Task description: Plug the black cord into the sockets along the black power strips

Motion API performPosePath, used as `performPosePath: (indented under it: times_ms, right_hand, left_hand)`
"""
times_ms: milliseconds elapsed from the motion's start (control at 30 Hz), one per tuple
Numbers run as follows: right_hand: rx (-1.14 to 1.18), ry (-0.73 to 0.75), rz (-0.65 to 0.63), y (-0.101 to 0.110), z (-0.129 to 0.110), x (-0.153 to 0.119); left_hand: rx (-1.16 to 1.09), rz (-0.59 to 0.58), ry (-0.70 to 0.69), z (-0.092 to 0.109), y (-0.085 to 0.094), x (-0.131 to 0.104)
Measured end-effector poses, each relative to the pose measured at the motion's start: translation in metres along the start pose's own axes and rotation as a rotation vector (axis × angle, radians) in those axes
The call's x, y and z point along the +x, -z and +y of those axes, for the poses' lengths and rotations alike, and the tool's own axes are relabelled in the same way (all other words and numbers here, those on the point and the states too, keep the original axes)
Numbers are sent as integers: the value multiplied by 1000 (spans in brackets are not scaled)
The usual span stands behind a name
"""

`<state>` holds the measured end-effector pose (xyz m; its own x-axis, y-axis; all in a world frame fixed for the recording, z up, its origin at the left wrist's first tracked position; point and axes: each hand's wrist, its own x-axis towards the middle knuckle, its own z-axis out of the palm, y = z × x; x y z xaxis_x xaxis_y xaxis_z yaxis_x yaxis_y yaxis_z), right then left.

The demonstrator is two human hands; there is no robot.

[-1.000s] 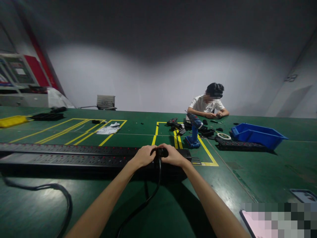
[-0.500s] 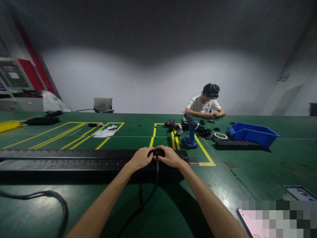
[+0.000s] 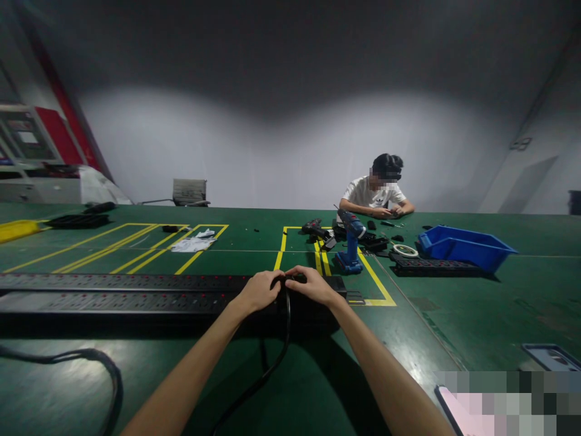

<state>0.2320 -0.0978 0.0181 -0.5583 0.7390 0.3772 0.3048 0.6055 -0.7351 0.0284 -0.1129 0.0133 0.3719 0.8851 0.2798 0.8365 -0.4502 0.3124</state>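
Two long black socket strips [image 3: 136, 300] with rows of red marks lie side by side across the green table. Over their right part, my left hand [image 3: 262, 290] and my right hand [image 3: 311, 284] meet, fingertips bent around the top of a black cable [image 3: 288, 321]. Both hands are closed on the cable's end; its exact shape is hidden by the fingers. From there the cable hangs over the near side of the strips and runs down to the bottom edge of the view.
A blue cordless drill [image 3: 349, 242] stands beyond the strips. Farther right are a blue bin [image 3: 467, 245] and a black strip [image 3: 436, 266]. Another person [image 3: 374, 191] sits across the table. A thick cable [image 3: 113, 375] curves at lower left; a phone [image 3: 458, 409] lies lower right.
My right hand's fingers have shifted slightly around the cable end, with the index finger more stretched toward my left hand. The cable's lower part has moved slightly left.
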Motion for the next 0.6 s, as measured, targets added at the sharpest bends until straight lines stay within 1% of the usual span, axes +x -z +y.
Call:
performPosePath:
  times_ms: [233,433,600]
  right_hand:
    - [-204,23,-5,-7,2,-2]
    - [-277,19,22,-10,-4,-2]
    - [-319,17,22,-9,-1,-2]
  left_hand:
    - [18,-16,6,1,2,0]
    - [38,-6,-12,2,1,0]
    - [27,10,-24,1,-1,0]
